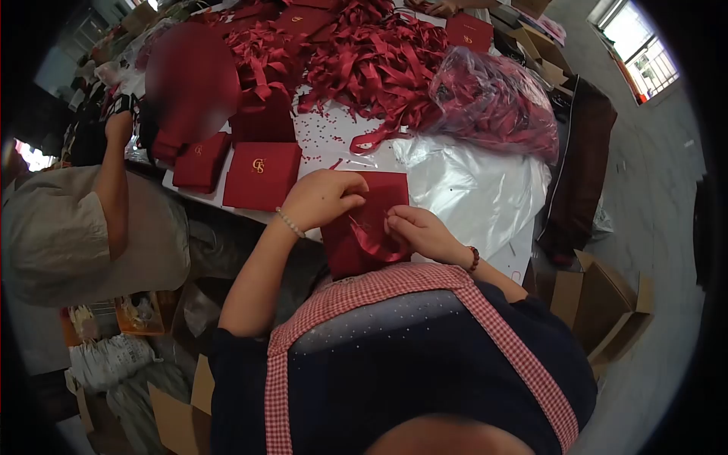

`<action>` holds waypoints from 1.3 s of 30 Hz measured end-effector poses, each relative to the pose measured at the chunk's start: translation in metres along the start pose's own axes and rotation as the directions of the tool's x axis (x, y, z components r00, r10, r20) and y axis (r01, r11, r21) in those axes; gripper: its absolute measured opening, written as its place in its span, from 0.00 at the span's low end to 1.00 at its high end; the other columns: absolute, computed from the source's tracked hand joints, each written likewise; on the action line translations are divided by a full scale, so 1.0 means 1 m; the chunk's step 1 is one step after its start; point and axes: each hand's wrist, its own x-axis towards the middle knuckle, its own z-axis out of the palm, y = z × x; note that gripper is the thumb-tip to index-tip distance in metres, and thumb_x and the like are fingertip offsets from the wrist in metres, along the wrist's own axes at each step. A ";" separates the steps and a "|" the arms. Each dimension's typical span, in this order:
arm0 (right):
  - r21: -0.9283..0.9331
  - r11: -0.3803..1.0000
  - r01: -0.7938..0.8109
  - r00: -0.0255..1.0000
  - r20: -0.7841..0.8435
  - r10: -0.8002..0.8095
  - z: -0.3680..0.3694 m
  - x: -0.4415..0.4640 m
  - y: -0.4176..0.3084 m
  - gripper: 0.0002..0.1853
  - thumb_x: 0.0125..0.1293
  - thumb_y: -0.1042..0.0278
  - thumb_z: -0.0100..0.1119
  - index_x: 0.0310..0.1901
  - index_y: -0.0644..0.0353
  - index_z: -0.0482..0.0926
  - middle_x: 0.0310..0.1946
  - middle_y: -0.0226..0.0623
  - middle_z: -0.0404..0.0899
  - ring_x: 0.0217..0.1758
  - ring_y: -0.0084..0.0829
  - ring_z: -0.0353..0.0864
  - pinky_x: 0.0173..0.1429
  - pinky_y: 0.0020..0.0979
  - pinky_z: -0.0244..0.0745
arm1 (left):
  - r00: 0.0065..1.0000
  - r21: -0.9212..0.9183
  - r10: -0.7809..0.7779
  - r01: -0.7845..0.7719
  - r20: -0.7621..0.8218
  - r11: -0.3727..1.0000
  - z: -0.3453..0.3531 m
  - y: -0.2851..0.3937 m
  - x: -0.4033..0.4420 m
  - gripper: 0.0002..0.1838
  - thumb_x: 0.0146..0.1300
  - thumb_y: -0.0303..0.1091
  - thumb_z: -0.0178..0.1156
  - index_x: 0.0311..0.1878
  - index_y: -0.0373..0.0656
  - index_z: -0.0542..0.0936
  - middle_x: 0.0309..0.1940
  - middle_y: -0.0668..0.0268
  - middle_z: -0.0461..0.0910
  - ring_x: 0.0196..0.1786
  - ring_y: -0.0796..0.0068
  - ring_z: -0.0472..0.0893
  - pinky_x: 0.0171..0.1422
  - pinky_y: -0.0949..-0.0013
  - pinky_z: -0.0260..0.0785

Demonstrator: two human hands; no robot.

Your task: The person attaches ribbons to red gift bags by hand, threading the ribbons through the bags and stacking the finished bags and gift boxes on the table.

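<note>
A dark red flat paper bag [387,191] lies in front of me at the table's edge, against my apron. A loop of red satin ribbon [373,244] lies across it. My left hand [327,199], with a beaded bracelet, rests on the bag's left part, its fingers curled; what is between them, if anything, is hidden. My right hand [426,233] is at the bag's right side, thumb and forefinger pinched at the ribbon's end. Left of my hands lies another red bag [277,176] with a gold monogram, next to a stack of red bags [201,168].
A large heap of red ribbons [371,64] covers the white table [322,133], with small red bits scattered on it. Clear plastic sheeting [470,182] and a plastic bag of ribbons [493,106] lie right. A co-worker [98,220] sits left. Open cardboard boxes [599,303] stand beside me.
</note>
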 end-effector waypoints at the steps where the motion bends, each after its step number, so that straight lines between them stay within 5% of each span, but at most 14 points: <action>1: -0.055 0.997 0.049 0.999 -0.006 -0.050 0.002 0.002 0.002 0.11 0.68 0.67 0.41 0.30 0.61 0.69 0.19 0.23 0.66 0.21 0.14 0.63 0.26 0.18 0.59 | 1.000 -0.051 -0.003 0.004 0.023 0.999 0.000 -0.002 0.000 0.11 0.53 0.37 0.59 0.37 0.43 0.79 0.31 0.62 0.81 0.35 0.65 0.80 0.40 0.66 0.70; 8: -0.384 0.923 0.030 0.966 -0.227 -0.126 0.004 0.011 0.002 0.12 0.65 0.67 0.44 0.26 0.63 0.70 0.15 0.28 0.68 0.20 0.18 0.67 0.25 0.24 0.62 | 0.976 -0.186 0.032 0.009 0.215 0.982 0.007 -0.010 0.008 0.13 0.54 0.33 0.58 0.42 0.41 0.77 0.32 0.61 0.80 0.35 0.67 0.80 0.41 0.68 0.70; 10: -0.379 0.925 0.041 0.964 -0.228 -0.136 0.003 0.010 0.004 0.12 0.64 0.66 0.44 0.26 0.63 0.70 0.15 0.28 0.68 0.19 0.18 0.67 0.25 0.24 0.62 | 0.986 -0.250 0.113 -0.080 0.121 0.965 0.011 -0.014 0.009 0.15 0.55 0.27 0.57 0.48 0.38 0.76 0.29 0.66 0.79 0.29 0.81 0.75 0.37 0.75 0.68; 14: -0.340 0.939 0.040 0.964 -0.233 -0.126 0.001 0.009 0.003 0.11 0.64 0.66 0.45 0.27 0.62 0.70 0.15 0.29 0.69 0.18 0.19 0.67 0.24 0.24 0.62 | 0.976 -0.252 0.188 -0.156 0.109 0.955 0.011 -0.011 0.013 0.17 0.56 0.26 0.56 0.50 0.38 0.75 0.29 0.67 0.78 0.29 0.84 0.73 0.34 0.76 0.67; 18: -0.220 0.975 0.024 0.962 -0.261 -0.082 -0.003 0.007 0.006 0.11 0.64 0.66 0.45 0.27 0.62 0.70 0.15 0.29 0.69 0.19 0.18 0.67 0.25 0.24 0.62 | 0.963 -0.368 0.110 -0.012 0.245 0.930 0.005 -0.005 0.015 0.18 0.57 0.25 0.54 0.52 0.38 0.74 0.28 0.69 0.76 0.29 0.87 0.71 0.32 0.79 0.66; 20: -0.372 0.928 0.016 0.970 -0.218 -0.104 -0.005 0.006 0.004 0.12 0.64 0.65 0.45 0.27 0.63 0.70 0.15 0.32 0.68 0.18 0.21 0.67 0.24 0.26 0.63 | 0.962 -0.381 0.128 -0.028 0.240 0.924 0.006 -0.004 0.015 0.18 0.57 0.25 0.53 0.53 0.37 0.74 0.27 0.70 0.76 0.29 0.88 0.71 0.31 0.80 0.65; 21: -0.366 0.930 0.016 0.970 -0.219 -0.103 -0.005 0.006 0.002 0.12 0.64 0.65 0.45 0.27 0.63 0.70 0.15 0.32 0.68 0.18 0.21 0.67 0.24 0.26 0.63 | 0.966 -0.357 0.114 -0.024 0.232 0.934 0.005 0.000 0.013 0.18 0.57 0.26 0.54 0.52 0.38 0.74 0.27 0.69 0.76 0.29 0.87 0.72 0.32 0.79 0.65; 23: -0.492 0.870 0.005 0.968 -0.216 -0.128 -0.005 0.007 -0.002 0.12 0.60 0.62 0.46 0.28 0.63 0.73 0.20 0.47 0.74 0.26 0.45 0.75 0.31 0.40 0.67 | 0.969 -0.327 0.096 -0.017 0.228 0.945 0.008 0.003 0.012 0.18 0.56 0.26 0.54 0.52 0.39 0.75 0.27 0.68 0.77 0.28 0.85 0.72 0.32 0.78 0.66; 29: -0.805 0.593 -0.020 0.925 -0.240 -0.293 0.003 0.006 -0.005 0.12 0.59 0.63 0.46 0.29 0.62 0.74 0.21 0.49 0.75 0.27 0.49 0.76 0.32 0.46 0.69 | 0.989 0.098 0.145 -0.141 -0.034 0.985 0.023 0.033 0.001 0.16 0.50 0.30 0.52 0.43 0.43 0.79 0.32 0.54 0.79 0.36 0.56 0.78 0.40 0.59 0.70; 32: -0.468 0.863 0.188 0.920 -0.225 -0.322 -0.004 0.015 0.007 0.13 0.63 0.62 0.47 0.33 0.63 0.76 0.17 0.44 0.75 0.18 0.38 0.75 0.24 0.38 0.69 | 0.989 0.163 0.123 -0.108 -0.087 0.981 0.032 0.039 -0.001 0.14 0.48 0.30 0.50 0.38 0.43 0.80 0.30 0.54 0.79 0.37 0.53 0.77 0.40 0.54 0.69; 33: -0.100 0.995 0.018 0.987 -0.155 -0.033 -0.015 0.014 0.012 0.13 0.65 0.62 0.46 0.34 0.62 0.76 0.17 0.40 0.75 0.16 0.32 0.72 0.20 0.31 0.66 | 0.993 0.140 0.110 -0.104 -0.031 0.985 0.027 0.040 -0.001 0.13 0.49 0.31 0.50 0.38 0.43 0.80 0.30 0.54 0.79 0.37 0.53 0.77 0.40 0.54 0.69; 34: 0.224 0.944 -0.243 0.970 0.025 0.243 -0.024 0.011 0.011 0.13 0.67 0.62 0.45 0.35 0.62 0.76 0.18 0.36 0.76 0.14 0.25 0.69 0.16 0.24 0.63 | 0.994 0.103 0.110 -0.113 0.027 0.988 0.023 0.041 0.001 0.13 0.50 0.32 0.50 0.38 0.44 0.80 0.29 0.55 0.79 0.36 0.53 0.77 0.40 0.55 0.69; 36: 0.535 0.781 -0.321 0.946 0.212 0.244 -0.027 0.003 -0.003 0.13 0.68 0.62 0.44 0.37 0.62 0.75 0.21 0.31 0.77 0.13 0.17 0.65 0.13 0.15 0.54 | 0.993 0.012 0.085 -0.087 0.083 0.996 0.019 0.037 0.005 0.11 0.53 0.34 0.51 0.36 0.43 0.79 0.30 0.55 0.79 0.36 0.54 0.78 0.40 0.56 0.69; 39: 0.650 0.606 -0.459 0.886 0.283 0.367 -0.028 -0.006 -0.007 0.11 0.67 0.63 0.47 0.39 0.63 0.74 0.26 0.35 0.79 0.14 0.15 0.65 0.13 0.14 0.53 | 0.969 -0.012 0.161 -0.162 0.189 0.987 0.013 0.032 0.017 0.11 0.55 0.35 0.51 0.34 0.40 0.79 0.30 0.54 0.78 0.35 0.55 0.78 0.40 0.57 0.68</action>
